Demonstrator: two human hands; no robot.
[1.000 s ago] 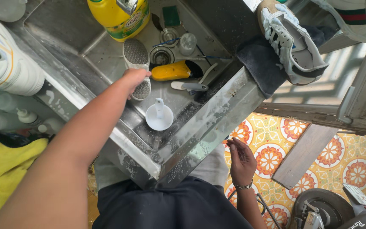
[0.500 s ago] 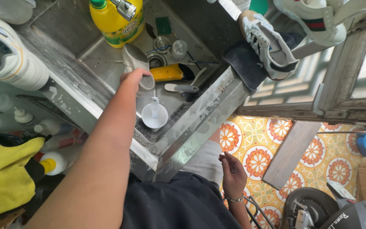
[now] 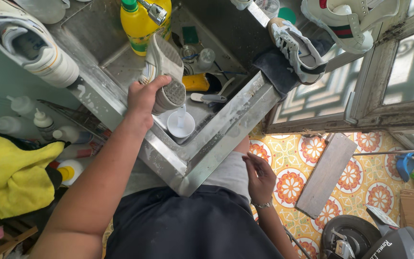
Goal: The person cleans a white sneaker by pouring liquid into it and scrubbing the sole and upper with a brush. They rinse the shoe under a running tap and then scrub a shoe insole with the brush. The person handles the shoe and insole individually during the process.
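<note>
Your left hand [image 3: 142, 98] grips the grey rubber-soled shoe [image 3: 165, 72] w/ fingers wrapped at its heel, toe pointing away over the steel sink [image 3: 202, 148]; right hand [image 3: 260, 177] hangs half-open, empty, beside sink's front corner.

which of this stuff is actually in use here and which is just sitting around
In use:
left hand
grey shoe, gripped, sole up
steel sink

Lying about:
yellow bottle
white cup
yellow brush
sneakers on the ledge
yellow cloth
right hand, holding nothing

Four shoes: grey shoe [image 3: 165, 72], white sneaker [image 3: 29, 43], laced sneaker [image 3: 295, 45], striped sneaker [image 3: 346, 21]; one yellow bottle [image 3: 140, 24]; one white cup [image 3: 180, 125].
</note>
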